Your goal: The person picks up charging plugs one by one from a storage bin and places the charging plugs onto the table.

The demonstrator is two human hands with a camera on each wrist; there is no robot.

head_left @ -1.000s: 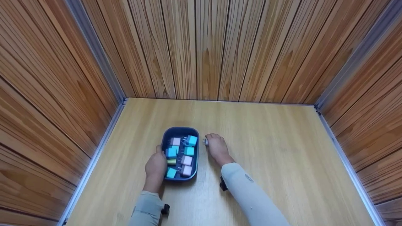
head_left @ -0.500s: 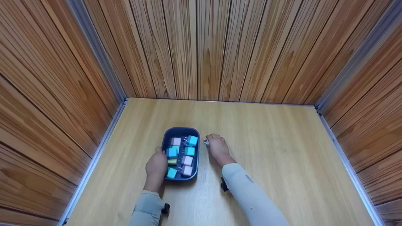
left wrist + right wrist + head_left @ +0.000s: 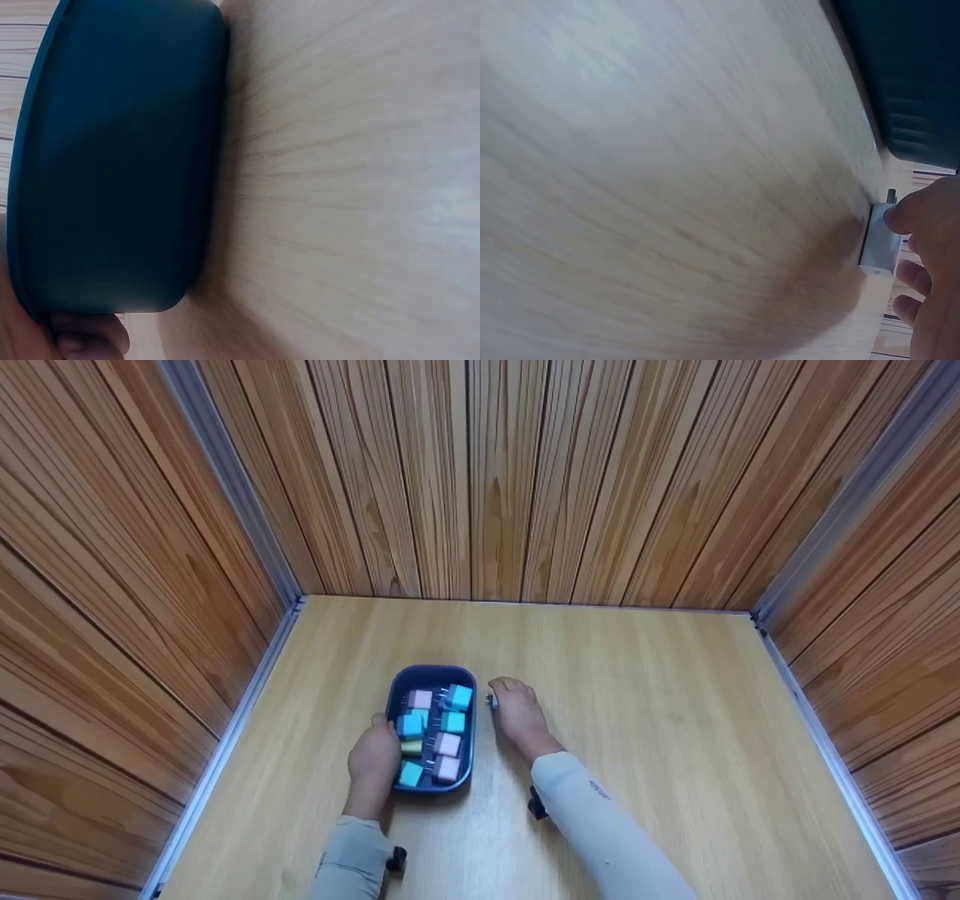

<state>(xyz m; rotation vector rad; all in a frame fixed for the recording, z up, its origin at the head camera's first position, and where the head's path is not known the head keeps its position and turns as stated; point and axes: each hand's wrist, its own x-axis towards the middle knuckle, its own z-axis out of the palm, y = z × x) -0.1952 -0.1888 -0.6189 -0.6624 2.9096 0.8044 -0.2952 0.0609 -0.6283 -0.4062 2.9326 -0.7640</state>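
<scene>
A dark blue plastic bin [image 3: 392, 679] sits on the table, holding several power adapters with metal prongs, among them a cyan adapter [image 3: 459, 697], a pink adapter [image 3: 448, 744] and a yellow-green adapter [image 3: 412, 748]. My left hand [image 3: 374, 760] grips the bin's left rim; in the left wrist view, fingertips [image 3: 90, 334] curl under the rim by the bin's outer wall [image 3: 120, 165]. Right of the bin, my right hand [image 3: 519, 709] pinches a white power adapter [image 3: 881, 238] at the table surface, its prongs toward the bin. The thumb [image 3: 904, 216] lies on the adapter; other fingers partly hide it.
Wood-grain table top [image 3: 637, 697] spreads around the bin. A wood-panelled back wall [image 3: 495, 480] and side walls [image 3: 112, 585] enclose it, with metal strips [image 3: 217, 776] along the edges. A small black device [image 3: 395, 860] is on the left wrist.
Almost nothing moves. The right hand shifts very slightly, and the adapter's prongs show a little less beside its fingers. The left hand and bin stay in place.
</scene>
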